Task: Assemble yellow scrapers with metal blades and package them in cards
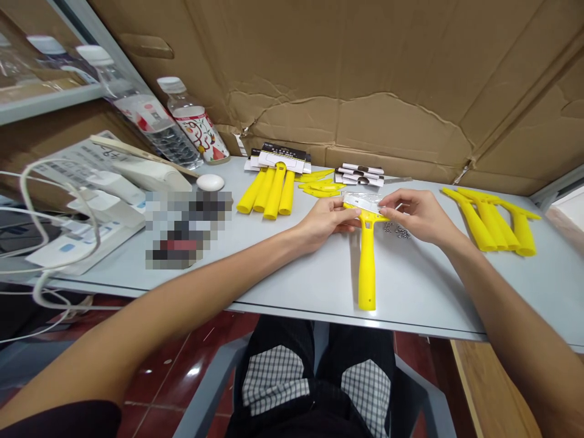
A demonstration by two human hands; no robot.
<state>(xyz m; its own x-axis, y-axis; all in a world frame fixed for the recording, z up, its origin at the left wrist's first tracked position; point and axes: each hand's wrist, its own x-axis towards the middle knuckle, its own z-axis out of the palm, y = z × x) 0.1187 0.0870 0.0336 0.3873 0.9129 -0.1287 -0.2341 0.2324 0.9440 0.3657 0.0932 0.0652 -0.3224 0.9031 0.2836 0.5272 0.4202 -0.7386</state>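
A yellow scraper (367,261) is held over the table, its handle pointing toward me. Across its wide head lies a flat metal blade (362,202). My left hand (322,224) grips the left end of the head, thumb on top and fingers partly hidden beneath. At the right end, my right hand (417,213) pinches the head and blade edge between thumb and fingers; exactly which part it grips is hard to tell. Small metal screws (401,232) lie in a loose pile beside my right hand. Just behind the head is a clear plastic wrapper (371,196).
Carded yellow scrapers (275,191), thin yellow strips (322,185) and stacked black-and-white cards (360,174) lie behind. More yellow handles (495,222) rest at right. Bottles (196,125), a white oval object (210,182), boxes (123,182) and cables (34,201) crowd the left.
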